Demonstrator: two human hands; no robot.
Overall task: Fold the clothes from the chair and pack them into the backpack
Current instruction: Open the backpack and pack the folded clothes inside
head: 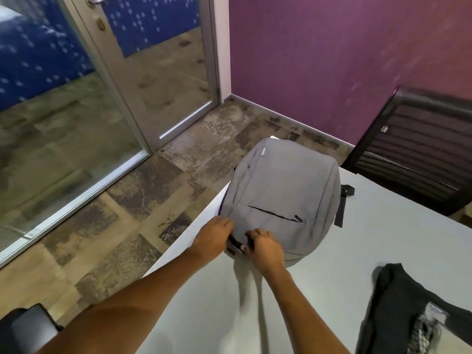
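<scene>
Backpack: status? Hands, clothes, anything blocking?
Left hand and right hand both gripping near end of grey fabric backpack, lying flat on grey table. Black folded garment beside it, unpacked. Nothing blocking.

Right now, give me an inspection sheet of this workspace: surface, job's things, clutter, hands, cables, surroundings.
Surface: pale grey table, corner toward the glass door.
Job's things: grey backpack lying flat near the table corner, front pocket zipped; dark garment on the table at the near right, apart from the bag.
Clutter: nothing seen.
Hands: left hand and right hand both at the backpack's near end, fingers curled on its edge by a black strap or handle.
Cables: nothing seen.
Surroundings: black mesh chair beyond the table, purple wall, glass door, patterned carpet floor.
</scene>
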